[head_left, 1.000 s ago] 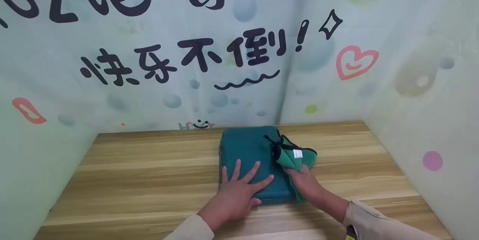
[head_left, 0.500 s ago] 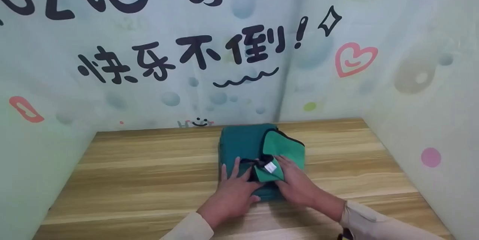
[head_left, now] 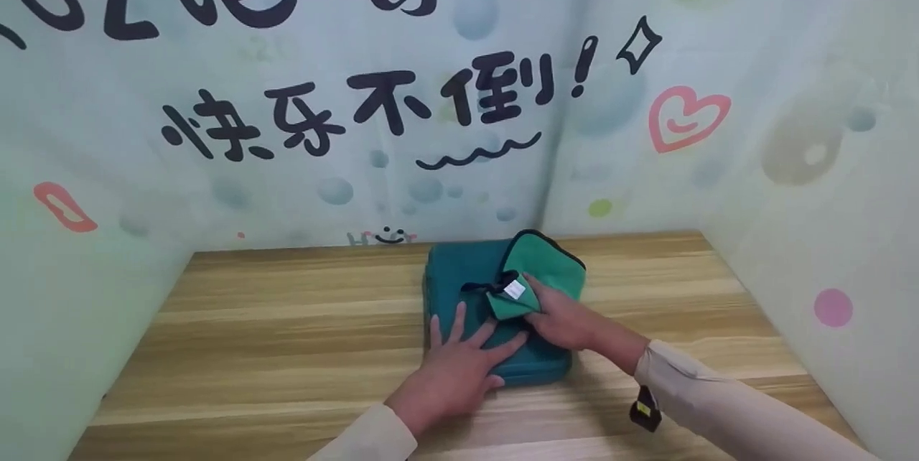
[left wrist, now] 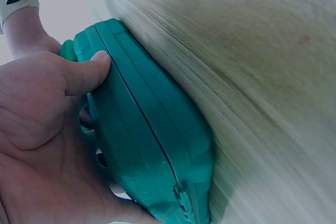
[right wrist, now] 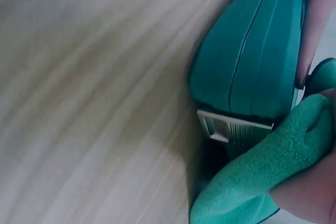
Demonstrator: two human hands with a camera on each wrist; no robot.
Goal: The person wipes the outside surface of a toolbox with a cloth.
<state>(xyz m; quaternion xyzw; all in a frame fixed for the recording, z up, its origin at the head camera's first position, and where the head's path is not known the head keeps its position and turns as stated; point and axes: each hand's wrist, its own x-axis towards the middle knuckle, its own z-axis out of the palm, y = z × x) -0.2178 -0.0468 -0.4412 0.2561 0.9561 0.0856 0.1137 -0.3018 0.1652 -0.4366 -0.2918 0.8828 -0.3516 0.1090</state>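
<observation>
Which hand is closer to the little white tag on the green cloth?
Right. The right hand holds the green cloth just beside the white tag; the left hand presses the teal case lower down.

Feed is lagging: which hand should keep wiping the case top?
Right, probably. The right hand already holds the cloth on the case, while the left hand lies flat, pinning it to the table.

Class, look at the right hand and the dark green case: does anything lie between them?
Yes. A light green cloth lies on the dark green case, and the right hand presses on that cloth, so it separates palm from lid. The left hand rests flat on the case directly.
</observation>
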